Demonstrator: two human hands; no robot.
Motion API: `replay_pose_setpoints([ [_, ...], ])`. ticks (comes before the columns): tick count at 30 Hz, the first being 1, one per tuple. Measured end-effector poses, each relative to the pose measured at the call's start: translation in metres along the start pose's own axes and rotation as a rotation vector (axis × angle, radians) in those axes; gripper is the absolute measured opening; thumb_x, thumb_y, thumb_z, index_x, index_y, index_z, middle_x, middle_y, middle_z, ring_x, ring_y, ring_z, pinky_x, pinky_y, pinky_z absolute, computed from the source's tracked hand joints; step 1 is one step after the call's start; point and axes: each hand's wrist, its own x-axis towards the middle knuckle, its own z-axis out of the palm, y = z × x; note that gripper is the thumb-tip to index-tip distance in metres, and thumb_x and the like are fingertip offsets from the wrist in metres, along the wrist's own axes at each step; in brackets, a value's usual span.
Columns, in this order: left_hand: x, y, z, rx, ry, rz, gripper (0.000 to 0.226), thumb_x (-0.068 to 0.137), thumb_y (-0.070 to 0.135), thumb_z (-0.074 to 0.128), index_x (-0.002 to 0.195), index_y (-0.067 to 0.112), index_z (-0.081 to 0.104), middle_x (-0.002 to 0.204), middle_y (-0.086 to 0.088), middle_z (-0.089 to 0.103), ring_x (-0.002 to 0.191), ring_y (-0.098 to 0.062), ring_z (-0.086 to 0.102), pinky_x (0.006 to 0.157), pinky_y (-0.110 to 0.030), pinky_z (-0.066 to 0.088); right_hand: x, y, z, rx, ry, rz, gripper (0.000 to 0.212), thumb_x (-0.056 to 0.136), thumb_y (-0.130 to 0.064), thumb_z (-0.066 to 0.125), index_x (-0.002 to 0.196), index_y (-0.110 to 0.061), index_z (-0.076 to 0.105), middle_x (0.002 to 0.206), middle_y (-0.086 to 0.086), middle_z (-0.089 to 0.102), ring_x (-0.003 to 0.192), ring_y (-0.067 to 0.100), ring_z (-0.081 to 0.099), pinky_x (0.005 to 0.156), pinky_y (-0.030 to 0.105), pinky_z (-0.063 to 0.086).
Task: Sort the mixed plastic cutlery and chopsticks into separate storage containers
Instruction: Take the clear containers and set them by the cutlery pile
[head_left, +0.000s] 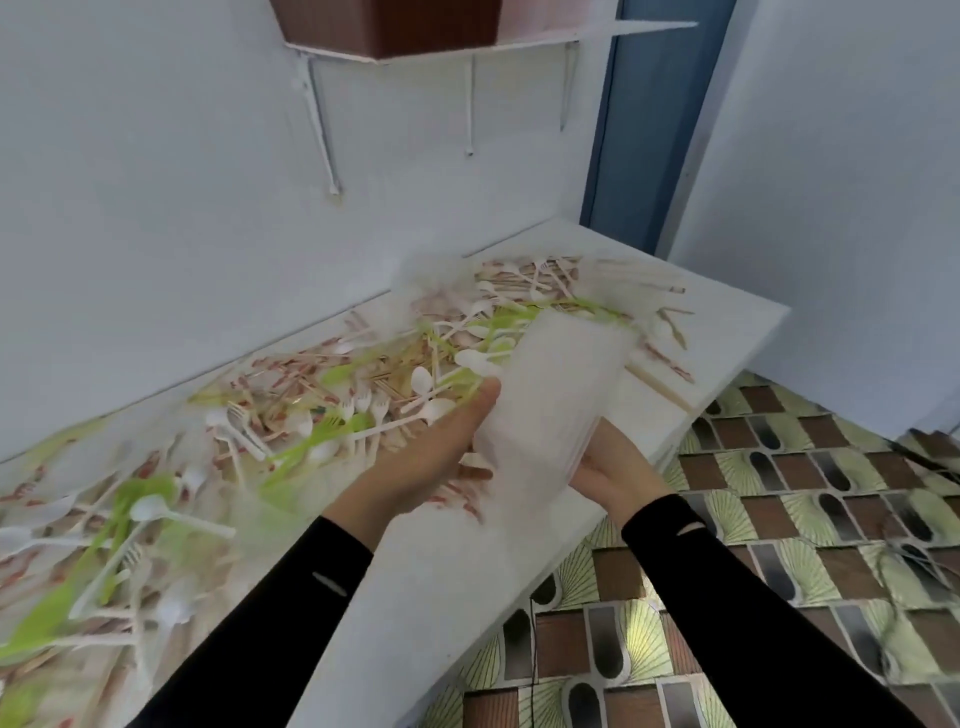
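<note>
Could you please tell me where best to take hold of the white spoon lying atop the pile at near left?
I would pinch the white spoon by its handle's free end, coming from above on the right: the handle juts toward the bare tabletop, clear of the tangle, while its bowl lies among green cutlery.

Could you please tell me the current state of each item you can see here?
Translucent white plastic container: raised in the air, tilted, blurred.
Left hand: grips the container's side.
Right hand: holds its lower end.
Pile of white and green plastic cutlery and chopsticks: unsorted, scattered across the white table.
</note>
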Motion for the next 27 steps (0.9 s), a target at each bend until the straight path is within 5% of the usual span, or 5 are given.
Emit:
replay_pose_setpoints([
  [6, 0.082, 0.008, 0.026, 0.639, 0.281, 0.154, 0.047, 0.102, 0.037, 0.042, 0.147, 0.023, 0.037, 0.151, 0.001, 0.036, 0.139, -0.018, 0.033, 0.112, -0.035, 0.027, -0.01, -0.051, -0.071, 0.058, 0.062, -0.098, 0.032, 0.09, -0.015, 0.067, 0.121, -0.006, 0.066, 0.128, 0.016, 0.064, 0.112, 0.028, 0.065, 0.097, 0.044, 0.053],
  [9, 0.117, 0.008, 0.025, 1.299, 0.051, 0.109, 0.088, 0.09, 0.031, 0.062, 0.157, 0.019, 0.007, 0.163, -0.003, 0.002, 0.151, -0.026, 0.001, 0.12, -0.046, 0.006, -0.031, -0.068, -0.091, 0.172, -0.043, -0.144, 0.078, 0.033, -0.018, 0.102, 0.105, -0.007, 0.075, 0.119, 0.014, 0.069, 0.102, 0.027, 0.069, 0.089, 0.044, 0.057],
  [11, 0.14, 0.011, 0.028, 1.409, -0.029, 0.122, 0.111, 0.083, 0.047, 0.071, 0.157, 0.02, -0.008, 0.164, -0.001, -0.013, 0.151, -0.025, -0.012, 0.12, -0.048, -0.004, -0.047, -0.077, -0.094, 0.189, -0.109, -0.2, 0.051, 0.033, -0.016, 0.101, 0.078, -0.008, 0.08, 0.091, 0.011, 0.076, 0.076, 0.023, 0.074, 0.061, 0.037, 0.061],
  [15, 0.176, 0.019, 0.03, 1.421, -0.111, 0.06, 0.129, 0.07, 0.059, 0.079, 0.156, 0.026, -0.011, 0.164, -0.001, -0.011, 0.151, -0.024, -0.014, 0.118, -0.049, -0.011, -0.051, -0.095, -0.108, 0.139, 0.05, -0.279, 0.042, 0.1, -0.007, 0.043, 0.078, -0.015, 0.077, 0.07, 0.002, 0.074, 0.059, 0.013, 0.071, 0.046, 0.024, 0.054],
  [27, 0.21, 0.097, 0.038, 0.689, -0.009, 0.134, 0.085, 0.071, 0.084, 0.056, 0.144, 0.045, 0.038, 0.147, 0.021, 0.044, 0.131, -0.008, 0.048, 0.112, -0.043, 0.038, 0.009, -0.15, -0.119, 0.086, 0.164, -0.241, 0.073, 0.105, -0.006, 0.03, 0.042, -0.012, 0.065, 0.047, 0.003, 0.06, 0.033, 0.01, 0.056, 0.034, 0.018, 0.044],
])
